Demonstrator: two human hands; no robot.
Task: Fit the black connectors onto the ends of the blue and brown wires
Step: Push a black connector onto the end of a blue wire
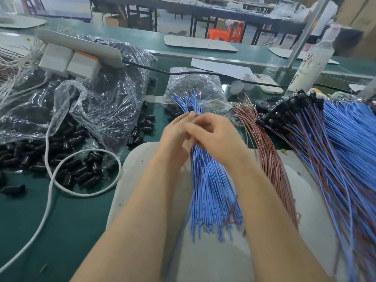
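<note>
Your left hand (176, 132) was closed in a pinch, its fingertips (191, 114) gripping a single black connector (190, 109) just above the top of the blue wire bundle (211, 190). Your right hand (214, 136) lay against it with the fingers curled inward over the same bundle. Its fingertips were tucked behind the left hand, so I could not tell what they gripped, if anything. The bundle ran from under both palms back between your forearms, its near ends fanned out.

Your forearms were over a pale work mat (140, 159) on a green bench (71, 220). Just right of your right hand lay a sheaf of brown wires (270, 159), and beyond that a heap of finished leads (329, 143), blue and brown with black caps on their far ends. Left of your left hand, loose black connectors (77, 169) spilled from a crumpled clear plastic bag (101, 102), with a white charging cable (50, 159) looping across them. Beyond your fingertips sat a smaller bag of parts (195, 84). Farther back were a propped tablet (81, 45), a phone in a white case (264, 83) and a plastic bottle (311, 64). More benches and an orange stool (225, 33) filled the room behind.

The smaller bag's contents were too blurred to name, and the finished leads ran off the right edge.
</note>
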